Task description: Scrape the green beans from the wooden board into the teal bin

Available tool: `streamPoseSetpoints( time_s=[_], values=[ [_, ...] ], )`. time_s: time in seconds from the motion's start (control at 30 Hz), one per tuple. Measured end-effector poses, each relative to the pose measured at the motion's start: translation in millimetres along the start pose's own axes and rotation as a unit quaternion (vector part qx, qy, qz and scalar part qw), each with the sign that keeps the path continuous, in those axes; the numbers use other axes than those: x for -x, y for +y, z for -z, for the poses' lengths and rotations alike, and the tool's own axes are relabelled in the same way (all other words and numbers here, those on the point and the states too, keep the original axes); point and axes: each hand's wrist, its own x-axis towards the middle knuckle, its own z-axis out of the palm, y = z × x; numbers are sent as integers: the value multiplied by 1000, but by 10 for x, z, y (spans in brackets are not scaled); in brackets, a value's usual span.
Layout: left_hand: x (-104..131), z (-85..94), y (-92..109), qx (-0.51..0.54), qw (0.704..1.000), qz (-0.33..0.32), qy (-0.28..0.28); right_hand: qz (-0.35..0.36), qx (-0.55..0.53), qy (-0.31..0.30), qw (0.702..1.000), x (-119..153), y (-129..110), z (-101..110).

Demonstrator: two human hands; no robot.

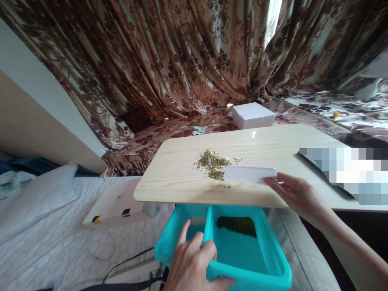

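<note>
My right hand (298, 194) pinches the end of a white flat rectangular piece (247, 173), which rests low over the wooden tabletop (169, 173). Its far end touches a loose spread of green mung beans (212, 161), with a few pale grains beside them. Below the table's front edge is a teal two-compartment bin (280, 262). My left hand (194, 258) grips its front rim near the divider, index finger pointing into the left compartment. Dark green beans (238, 225) lie in the right compartment; small pale grains (198, 221) lie in the left, partly hidden by my fingers.
A white box (253, 115) sits behind the table, near a small folded cloth (199, 130). A dark-edged object (327, 173), mostly blurred out, lies on the table's right. On the bed at left are a pale board (115, 202), a pillow (42, 190) and cables.
</note>
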Motion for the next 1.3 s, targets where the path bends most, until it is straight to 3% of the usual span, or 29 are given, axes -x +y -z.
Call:
streamPoseSetpoints(
  time_s=[0.2, 0.37, 0.6, 0.73, 0.93, 1.13, 1.3],
  values=[
    [-9, 17, 24, -1, 1000, 8, 19, 17, -6, -23, 1000, 8, -13, -23],
    [-2, 11, 10, -1, 1000, 1, 2, 8, 0, 7, 1000, -11, -26, -42],
    [-18, 23, 34, -6, 1000, 1, 25, 3, 4, 10, 1000, -44, 3, -110],
    [-11, 26, 27, -2, 1000, 4, 22, -3, 8, 36, 999, -64, -14, -120],
    [7, 7, -10, 3, 1000, 0, -6, 11, 1, 16, 1000, -92, -45, -146],
    [20, 10, -11, 2, 1000, 5, 6, 22, 3, -7, 1000, -41, -16, -120],
    [54, 2, -32, 8, 1000, 10, -17, 13, -7, 8, 1000, -53, -47, -100]
  ],
)
